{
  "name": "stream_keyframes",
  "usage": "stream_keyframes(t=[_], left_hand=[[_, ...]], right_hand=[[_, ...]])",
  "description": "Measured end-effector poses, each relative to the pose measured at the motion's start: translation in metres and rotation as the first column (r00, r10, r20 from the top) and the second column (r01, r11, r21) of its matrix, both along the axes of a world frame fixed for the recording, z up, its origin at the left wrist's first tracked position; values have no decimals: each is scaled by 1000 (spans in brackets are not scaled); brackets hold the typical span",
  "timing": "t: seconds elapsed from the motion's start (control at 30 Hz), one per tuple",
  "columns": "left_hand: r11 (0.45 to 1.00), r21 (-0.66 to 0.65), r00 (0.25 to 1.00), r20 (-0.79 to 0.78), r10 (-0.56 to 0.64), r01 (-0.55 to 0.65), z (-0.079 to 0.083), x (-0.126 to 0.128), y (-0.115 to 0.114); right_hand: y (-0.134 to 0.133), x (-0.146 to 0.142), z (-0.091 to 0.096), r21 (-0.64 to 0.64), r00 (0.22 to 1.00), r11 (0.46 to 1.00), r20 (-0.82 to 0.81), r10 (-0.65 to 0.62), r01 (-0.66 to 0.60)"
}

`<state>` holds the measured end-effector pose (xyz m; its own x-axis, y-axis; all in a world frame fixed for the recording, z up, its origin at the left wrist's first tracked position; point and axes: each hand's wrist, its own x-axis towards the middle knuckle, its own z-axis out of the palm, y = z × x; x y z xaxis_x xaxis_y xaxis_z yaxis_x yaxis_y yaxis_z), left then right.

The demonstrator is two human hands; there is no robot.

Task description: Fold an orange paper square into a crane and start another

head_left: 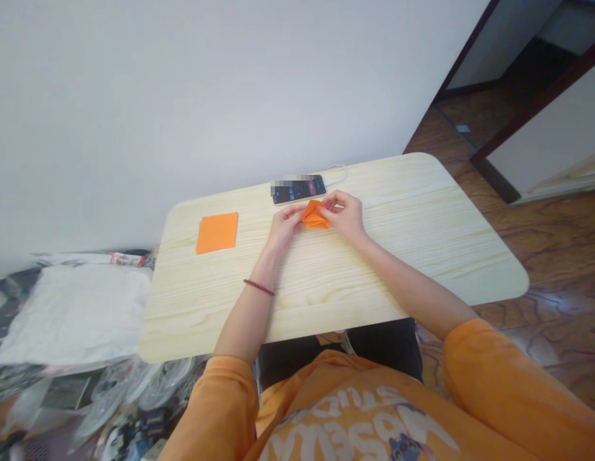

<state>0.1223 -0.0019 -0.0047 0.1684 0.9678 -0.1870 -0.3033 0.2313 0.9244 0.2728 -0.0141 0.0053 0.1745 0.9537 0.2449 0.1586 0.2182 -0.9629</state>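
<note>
A small piece of folded orange paper (315, 216) is held between my two hands, over the middle of the table. My left hand (286, 225) pinches its left edge between thumb and fingers. On the other side, my right hand (344, 214) grips the right edge, thumb and fingertips closed on it. The paper has several creased layers with a peak at the top. Off to the left lies a stack of square orange paper sheets (217, 232), flat on the tabletop.
Just behind my hands a phone (299, 189) showing a timer lies on the light wooden table (192, 307), with a white cable (340, 168) at its right end. A white wall (182, 96) borders the table's far edge. Bags and clutter (125, 403) cover the floor at left.
</note>
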Motion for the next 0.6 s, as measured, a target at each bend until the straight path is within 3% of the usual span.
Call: stream_keyframes(t=[0.2, 0.4, 0.6], left_hand=[[999, -30, 1000, 2, -14, 14, 9, 5, -5], [1000, -5, 999, -43, -10, 10, 8, 6, -6], [998, -23, 998, 36, 53, -53, 8, 5, -4]], right_hand=[[3, 1, -2, 32, 999, 999, 31, -22, 21], [4, 4, -5, 20, 995, 999, 92, 33, -35], [8, 8, 1, -81, 970, 977, -162, 182, -196]])
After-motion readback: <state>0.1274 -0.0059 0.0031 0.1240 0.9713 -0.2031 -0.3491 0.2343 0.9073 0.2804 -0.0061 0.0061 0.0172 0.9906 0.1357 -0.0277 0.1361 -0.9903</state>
